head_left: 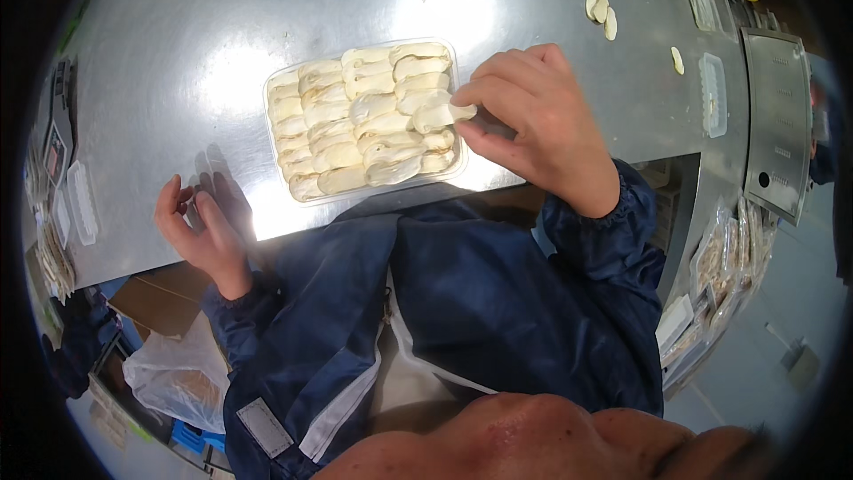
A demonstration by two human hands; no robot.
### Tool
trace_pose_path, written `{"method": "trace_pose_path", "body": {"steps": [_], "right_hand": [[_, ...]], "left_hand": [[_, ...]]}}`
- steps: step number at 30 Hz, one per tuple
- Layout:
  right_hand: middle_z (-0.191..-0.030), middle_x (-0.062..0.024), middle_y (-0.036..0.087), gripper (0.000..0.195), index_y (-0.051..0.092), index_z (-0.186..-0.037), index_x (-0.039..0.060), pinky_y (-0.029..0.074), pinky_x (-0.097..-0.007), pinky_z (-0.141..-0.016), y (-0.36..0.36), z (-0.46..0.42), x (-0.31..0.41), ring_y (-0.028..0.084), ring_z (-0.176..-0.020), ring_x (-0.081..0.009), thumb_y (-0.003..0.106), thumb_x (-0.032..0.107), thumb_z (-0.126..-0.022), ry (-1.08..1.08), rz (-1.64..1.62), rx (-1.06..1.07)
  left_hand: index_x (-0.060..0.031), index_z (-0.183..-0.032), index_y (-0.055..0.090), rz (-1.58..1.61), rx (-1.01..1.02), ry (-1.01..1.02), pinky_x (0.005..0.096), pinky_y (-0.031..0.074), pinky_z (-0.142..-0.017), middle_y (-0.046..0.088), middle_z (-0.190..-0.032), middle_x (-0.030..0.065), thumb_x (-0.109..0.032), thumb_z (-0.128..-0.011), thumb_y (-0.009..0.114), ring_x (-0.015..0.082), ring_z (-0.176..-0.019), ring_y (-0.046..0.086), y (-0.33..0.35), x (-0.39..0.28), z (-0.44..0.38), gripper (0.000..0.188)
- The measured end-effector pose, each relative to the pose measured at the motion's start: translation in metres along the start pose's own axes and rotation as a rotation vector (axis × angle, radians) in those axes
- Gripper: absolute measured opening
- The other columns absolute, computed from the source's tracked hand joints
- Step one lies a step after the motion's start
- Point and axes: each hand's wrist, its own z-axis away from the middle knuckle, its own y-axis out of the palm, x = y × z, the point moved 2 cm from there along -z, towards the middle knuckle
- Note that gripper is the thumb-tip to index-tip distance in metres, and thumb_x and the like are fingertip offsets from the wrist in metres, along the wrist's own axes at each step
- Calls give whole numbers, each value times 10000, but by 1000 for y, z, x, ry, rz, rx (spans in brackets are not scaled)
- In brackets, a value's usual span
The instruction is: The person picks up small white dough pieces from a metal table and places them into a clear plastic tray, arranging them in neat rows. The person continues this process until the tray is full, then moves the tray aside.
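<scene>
A clear plastic tray [272, 140] lies on the steel table before me, filled with overlapping rows of pale slices that look like mushroom. Between thumb and fingers, my right hand [533, 120] pinches one slice [433, 113] by its narrow end. That slice's broad end is over the right-hand rows, and I cannot tell whether it rests on them. Left of the tray, my left hand [203, 227] is at the table's front edge with its fingers apart, holding nothing. The tray's floor is hidden by the slices.
Several loose slices [601, 8] lie at the far right of the steel table [166, 33]. An unfilled clear tray [713, 95] and a steel panel [776, 120] stand farther right. Packed bags [726, 260] sit at the right edge. A plastic bag [176, 373] hangs low on the left.
</scene>
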Motion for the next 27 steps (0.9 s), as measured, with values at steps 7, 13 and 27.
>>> {"method": "trace_pose_path", "body": {"steps": [7, 13, 27], "right_hand": [[-911, -38, 679, 238, 707, -923, 74, 410, -366, -831, 11, -1, -2, 622, -840, -206, 854, 104, -738, -15, 4, -7], [-920, -43, 684, 238, 711, -935, 74, 412, -366, -833, 14, -2, -2, 629, -865, -203, 858, 130, -757, -12, -18, 25], [-909, -50, 686, 255, 701, -971, 76, 414, -364, -817, 14, 0, -4, 633, -843, -203, 856, 145, -781, -6, -31, 21]], "left_hand": [[21, -1333, 594, 2, 5, 5, 358, 479, -916, 603, -1228, 139, 1, -982, 602, 224, -1000, 594, 1, -2, -1, 352], [17, -1334, 594, -3, 1, 7, 349, 469, -921, 612, -1214, 131, 0, -982, 603, 217, -994, 596, 2, -2, -1, 353], [12, -1352, 580, 5, 16, -12, 349, 465, -938, 604, -1224, 127, -5, -994, 601, 206, -1018, 580, 1, 0, 0, 359]]}}
